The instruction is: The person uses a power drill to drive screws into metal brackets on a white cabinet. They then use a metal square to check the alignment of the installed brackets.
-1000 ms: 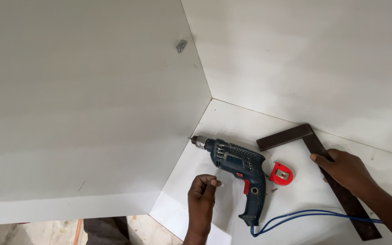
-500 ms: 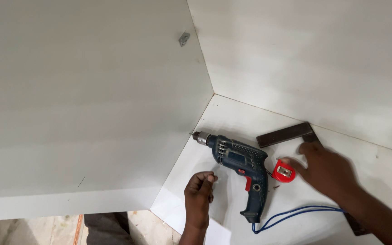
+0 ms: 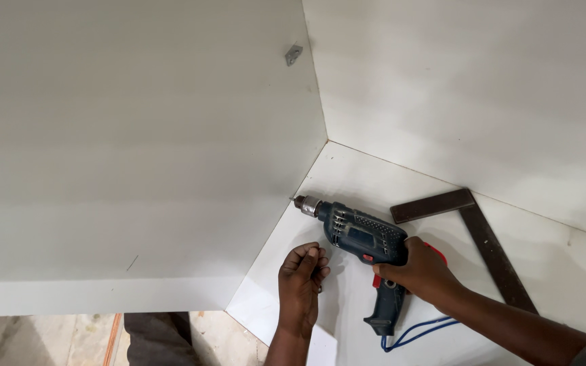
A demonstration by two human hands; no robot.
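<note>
Now the right hand [image 3: 420, 271] wraps the dark blue-green corded electric drill [image 3: 361, 237] lying on the white board surface [image 3: 374, 177], while the left hand [image 3: 301, 285] rests curled shut beside it, pinching something too small to tell.

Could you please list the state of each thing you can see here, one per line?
Drill: lying on its side on the white board, chuck toward the upright panel, right hand on its body.
Right hand: resting on the drill by the trigger.
Left hand: curled, pinching something too small to identify.
Square: flat on the board, untouched.
Cord: loose, looping from the drill handle.
Bracket: fixed at the panel joint.
</note>
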